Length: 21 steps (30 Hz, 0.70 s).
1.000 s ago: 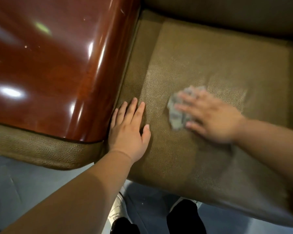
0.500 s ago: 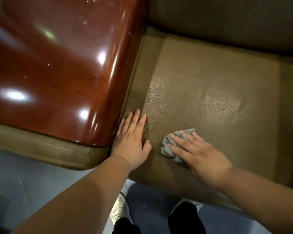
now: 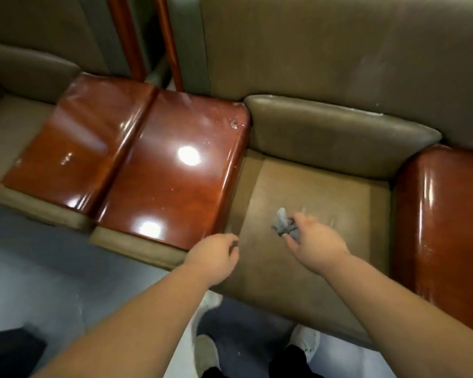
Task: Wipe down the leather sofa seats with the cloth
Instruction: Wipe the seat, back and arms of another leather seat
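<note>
Now my right hand (image 3: 316,240) pinches the cloth (image 3: 284,225), bunched and soft, above the seat (image 3: 325,192). I think it's light and floppy. My left hand (image 3: 216,255) curls loosely, holding nothing.

1. Floor (image 3: 38,255): smooth grey, dull sheen, fills the lower left; a dark shape sits at the bottom-left corner, too blurred to identify.
2. Glossy reddish-brown wooden armrest (image 3: 172,170): wide, flat-topped, rounded corners, olive leather trim along its front edge.
3. A second wooden panel (image 3: 77,148) lies just beside it on the left, a seam between the two.
4. Another polished wooden armrest (image 3: 445,227) stands at the right edge.
5. Two slim wooden posts (image 3: 148,39) rise behind the panels, in a gap between olive backrests.
6. Bright white light spots (image 3: 188,156) reflect on the varnish, from overhead lighting.
</note>
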Available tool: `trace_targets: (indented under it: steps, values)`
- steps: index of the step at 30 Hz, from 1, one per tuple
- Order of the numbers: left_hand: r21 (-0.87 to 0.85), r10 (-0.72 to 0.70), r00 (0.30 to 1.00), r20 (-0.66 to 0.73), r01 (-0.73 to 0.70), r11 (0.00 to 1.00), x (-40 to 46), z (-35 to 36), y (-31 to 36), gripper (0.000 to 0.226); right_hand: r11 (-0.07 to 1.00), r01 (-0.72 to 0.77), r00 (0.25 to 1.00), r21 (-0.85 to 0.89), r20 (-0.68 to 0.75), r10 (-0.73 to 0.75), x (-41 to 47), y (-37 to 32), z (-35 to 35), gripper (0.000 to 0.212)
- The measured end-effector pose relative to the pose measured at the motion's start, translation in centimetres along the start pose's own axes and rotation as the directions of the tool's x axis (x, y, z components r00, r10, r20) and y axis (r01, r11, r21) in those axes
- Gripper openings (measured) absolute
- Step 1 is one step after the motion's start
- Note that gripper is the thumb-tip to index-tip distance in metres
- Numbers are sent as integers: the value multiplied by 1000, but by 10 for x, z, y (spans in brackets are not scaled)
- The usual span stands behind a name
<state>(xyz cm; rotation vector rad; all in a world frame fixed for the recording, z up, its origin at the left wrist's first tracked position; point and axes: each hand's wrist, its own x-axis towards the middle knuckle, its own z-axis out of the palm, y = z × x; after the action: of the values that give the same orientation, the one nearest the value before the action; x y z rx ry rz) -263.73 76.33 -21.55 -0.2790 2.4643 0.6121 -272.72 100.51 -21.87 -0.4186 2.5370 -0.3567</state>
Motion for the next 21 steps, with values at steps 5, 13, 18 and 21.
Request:
trace_targets:
  steps: [5, 13, 18, 21]
  values:
    - [68, 91, 981, -173, -80, 994, -41, -108, 21, 41, 994, -1, 984, 110, -176, 20, -39, -45, -81, 48]
    - [36, 246, 867, -434, -256, 966, -109, -227, 70, 42, 996, 45, 907, 81, -421, -7, -116, -115, -208, 44]
    - [93, 354, 797, -489, -356, 930, -146, -282, 94, 38, 995, 82, 854, 61, -519, -39, -157, -145, -252, 49]
    - [119, 397, 757, -520, -395, 911, -156, -309, 114, 39, 991, 103, 828, 79, -559, -42, -172, -151, -272, 49]
